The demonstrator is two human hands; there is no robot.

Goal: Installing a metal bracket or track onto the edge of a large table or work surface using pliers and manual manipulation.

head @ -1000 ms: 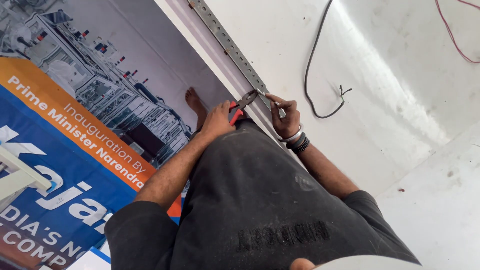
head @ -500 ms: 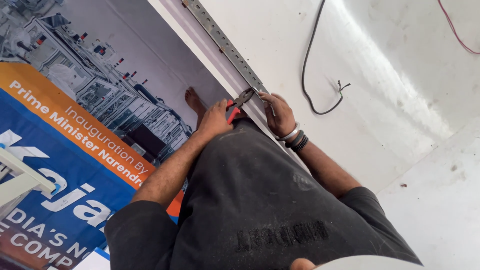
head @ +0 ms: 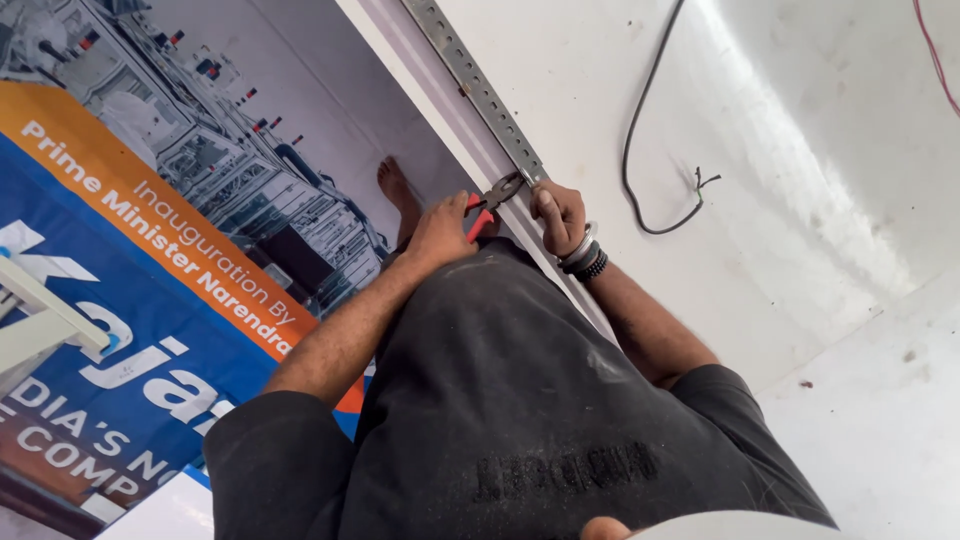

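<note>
One pair of pliers (head: 497, 195) (red-handled) gripped by left hand (head: 440, 230) — right hand (head: 557, 212) pinches one slotted rail (head: 478, 88).

black cable (head: 640, 150), red wire (head: 935, 60), printed banner (head: 150, 300).

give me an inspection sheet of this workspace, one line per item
surface: white panel, smooth, with a few small dark specks low on the right
job's things: red-handled pliers with jaws at the lower end of a perforated metal strip that runs along the panel's edge
clutter: nothing seen
grippers: left hand grips the pliers' handles; right hand presses on the strip's end, bangles on its wrist
cables: black cable loops loose over the panel, bare strands at its end; red wire at the top right corner
surroundings: printed banner under a bare foot; white frame at the left edge
</note>
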